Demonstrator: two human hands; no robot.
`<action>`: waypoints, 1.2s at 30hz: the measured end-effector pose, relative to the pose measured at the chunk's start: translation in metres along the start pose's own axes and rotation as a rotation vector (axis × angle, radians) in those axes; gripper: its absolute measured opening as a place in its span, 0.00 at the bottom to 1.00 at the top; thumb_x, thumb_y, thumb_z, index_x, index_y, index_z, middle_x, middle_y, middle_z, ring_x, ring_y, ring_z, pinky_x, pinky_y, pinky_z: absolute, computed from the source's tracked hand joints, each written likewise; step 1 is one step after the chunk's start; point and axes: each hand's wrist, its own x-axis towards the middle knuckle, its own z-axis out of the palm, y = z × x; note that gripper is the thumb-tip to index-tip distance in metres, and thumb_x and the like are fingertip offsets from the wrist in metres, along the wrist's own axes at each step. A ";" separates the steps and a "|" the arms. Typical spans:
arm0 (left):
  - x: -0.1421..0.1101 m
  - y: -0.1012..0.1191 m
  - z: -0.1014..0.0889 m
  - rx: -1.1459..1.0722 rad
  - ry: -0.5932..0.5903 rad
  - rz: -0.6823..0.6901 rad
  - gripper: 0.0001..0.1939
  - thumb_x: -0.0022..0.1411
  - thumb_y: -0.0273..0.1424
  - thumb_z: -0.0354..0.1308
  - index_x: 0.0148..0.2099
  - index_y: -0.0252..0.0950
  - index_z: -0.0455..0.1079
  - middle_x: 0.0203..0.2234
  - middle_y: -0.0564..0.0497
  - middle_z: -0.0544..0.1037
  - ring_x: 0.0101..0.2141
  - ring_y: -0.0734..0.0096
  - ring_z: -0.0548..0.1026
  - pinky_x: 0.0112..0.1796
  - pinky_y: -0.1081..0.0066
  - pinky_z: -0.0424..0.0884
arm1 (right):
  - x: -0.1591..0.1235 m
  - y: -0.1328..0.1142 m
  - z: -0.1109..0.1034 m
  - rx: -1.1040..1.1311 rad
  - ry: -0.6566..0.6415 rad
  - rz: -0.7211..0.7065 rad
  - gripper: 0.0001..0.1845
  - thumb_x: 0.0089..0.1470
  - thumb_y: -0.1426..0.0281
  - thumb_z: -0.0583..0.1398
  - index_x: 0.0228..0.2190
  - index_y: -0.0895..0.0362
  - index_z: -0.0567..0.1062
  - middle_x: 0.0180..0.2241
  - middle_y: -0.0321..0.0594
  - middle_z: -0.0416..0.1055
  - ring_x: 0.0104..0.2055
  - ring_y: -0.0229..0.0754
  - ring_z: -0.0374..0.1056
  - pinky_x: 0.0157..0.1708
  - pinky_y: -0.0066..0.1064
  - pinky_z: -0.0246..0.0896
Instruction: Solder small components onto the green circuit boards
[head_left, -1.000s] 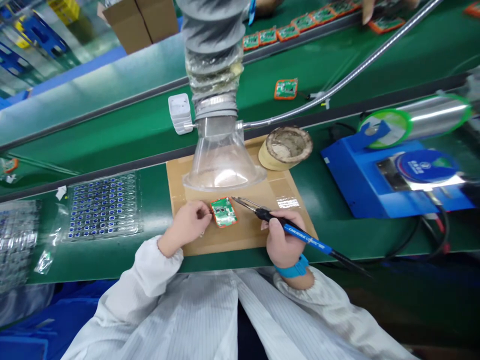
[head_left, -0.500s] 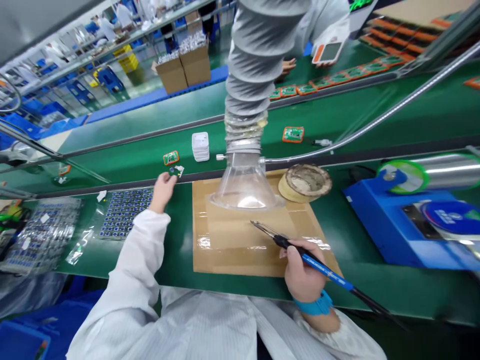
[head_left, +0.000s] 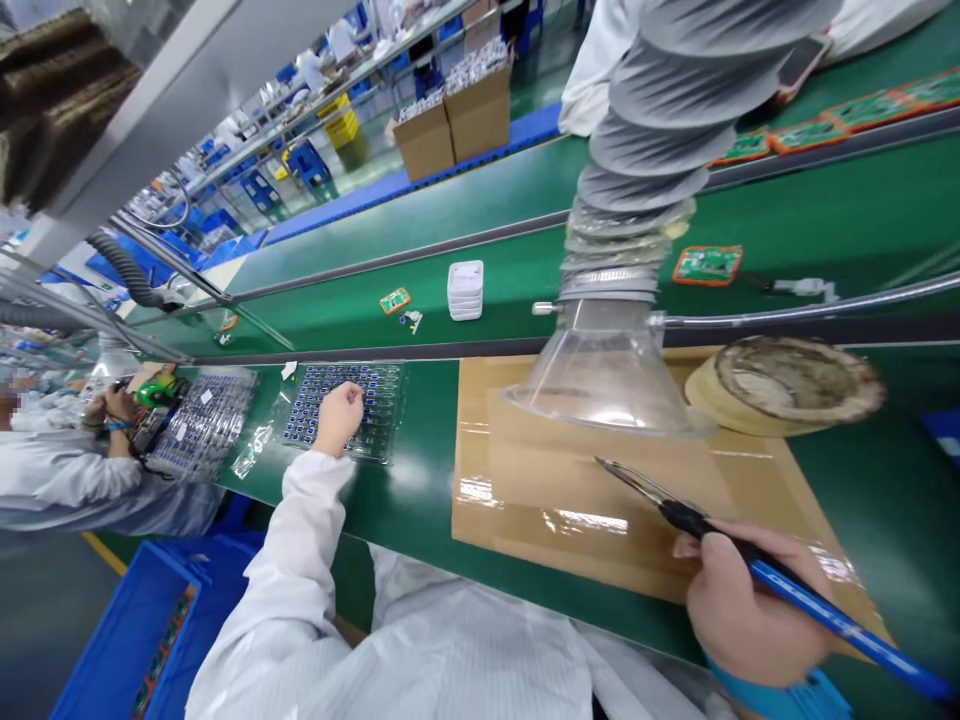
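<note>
My left hand (head_left: 340, 418) is over a clear plastic tray (head_left: 384, 410) holding rows of small blue-faced parts. Its fingers are pinched together; whatever they grip, if anything, is too small to make out. My right hand (head_left: 754, 610) grips a blue-and-black soldering iron (head_left: 817, 600), its slim double-pronged end pointing left above a taped cardboard sheet (head_left: 540, 460). Over that sheet hangs a clear fume-extractor hood (head_left: 607, 365). Beyond the tray, an orange-edged circuit board (head_left: 394, 300) lies on the green belt beside a small white part (head_left: 412, 320).
A grey ribbed duct (head_left: 645, 170) drops down to the hood. A round, crusted container (head_left: 784, 385) stands behind the cardboard. White stacked trays (head_left: 466, 291) and another circuit board (head_left: 707, 265) sit on the belt. At far left, a co-worker's sleeve (head_left: 67, 470) shows above a blue bin (head_left: 120, 640).
My left hand has moved from beside the circuit board on the belt back to the tray of parts. The view has turned left. My right hand keeps its grip on the soldering iron.
</note>
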 end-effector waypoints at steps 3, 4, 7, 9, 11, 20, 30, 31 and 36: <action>0.001 -0.021 -0.014 0.075 -0.093 0.013 0.08 0.57 0.25 0.56 0.34 0.37 0.77 0.29 0.48 0.77 0.32 0.63 0.74 0.41 0.67 0.69 | 0.000 0.000 0.001 0.017 0.021 -0.011 0.19 0.45 0.45 0.69 0.26 0.46 0.75 0.20 0.44 0.71 0.19 0.53 0.70 0.25 0.52 0.65; -0.001 -0.025 -0.015 0.096 -0.121 0.027 0.08 0.56 0.25 0.57 0.33 0.37 0.78 0.31 0.47 0.78 0.34 0.62 0.74 0.43 0.66 0.70 | 0.000 0.001 0.002 0.026 0.025 -0.014 0.19 0.45 0.45 0.69 0.26 0.46 0.76 0.19 0.44 0.71 0.19 0.53 0.69 0.25 0.52 0.64; -0.009 -0.032 -0.011 0.140 -0.167 0.074 0.07 0.53 0.26 0.60 0.34 0.38 0.79 0.36 0.45 0.77 0.41 0.59 0.75 0.49 0.64 0.70 | 0.000 0.005 0.002 0.039 0.024 -0.025 0.19 0.45 0.46 0.69 0.26 0.46 0.76 0.19 0.44 0.71 0.19 0.53 0.70 0.25 0.51 0.64; -0.011 -0.032 -0.008 0.156 -0.178 0.094 0.07 0.52 0.26 0.61 0.35 0.38 0.78 0.38 0.44 0.77 0.44 0.57 0.74 0.52 0.63 0.69 | 0.000 0.006 0.002 0.034 0.010 -0.035 0.18 0.46 0.48 0.70 0.26 0.46 0.76 0.20 0.44 0.71 0.19 0.52 0.70 0.25 0.50 0.65; -0.011 -0.031 -0.009 0.164 -0.182 0.106 0.05 0.52 0.27 0.61 0.33 0.38 0.77 0.38 0.44 0.78 0.45 0.56 0.74 0.53 0.62 0.68 | 0.000 0.005 0.001 0.035 -0.004 -0.050 0.16 0.47 0.50 0.70 0.27 0.47 0.77 0.20 0.44 0.72 0.20 0.51 0.70 0.25 0.49 0.65; -0.013 0.014 -0.021 -0.078 -0.132 0.168 0.12 0.62 0.40 0.57 0.33 0.38 0.75 0.26 0.51 0.78 0.28 0.66 0.74 0.35 0.69 0.68 | 0.009 -0.013 -0.002 0.055 0.030 -0.163 0.06 0.55 0.65 0.64 0.32 0.53 0.75 0.22 0.35 0.71 0.21 0.42 0.69 0.26 0.37 0.66; -0.007 -0.001 -0.003 -0.505 0.340 -0.026 0.17 0.60 0.42 0.59 0.40 0.32 0.77 0.24 0.53 0.73 0.25 0.73 0.67 0.29 0.73 0.64 | 0.015 0.003 -0.005 0.011 0.090 -0.112 0.05 0.45 0.67 0.66 0.28 0.52 0.76 0.24 0.36 0.73 0.21 0.44 0.70 0.24 0.37 0.66; -0.010 -0.012 -0.005 -0.480 0.304 -0.025 0.17 0.60 0.41 0.59 0.41 0.32 0.78 0.25 0.52 0.73 0.25 0.74 0.67 0.29 0.73 0.63 | 0.016 0.003 -0.004 0.013 0.090 -0.103 0.05 0.44 0.68 0.66 0.28 0.52 0.76 0.24 0.36 0.74 0.20 0.44 0.70 0.23 0.37 0.66; -0.028 -0.032 0.000 -0.311 0.051 0.177 0.14 0.59 0.33 0.59 0.45 0.35 0.80 0.37 0.47 0.80 0.33 0.70 0.73 0.35 0.71 0.69 | 0.015 0.004 -0.001 0.062 0.101 -0.089 0.06 0.43 0.70 0.66 0.28 0.52 0.76 0.25 0.37 0.74 0.19 0.43 0.70 0.23 0.37 0.66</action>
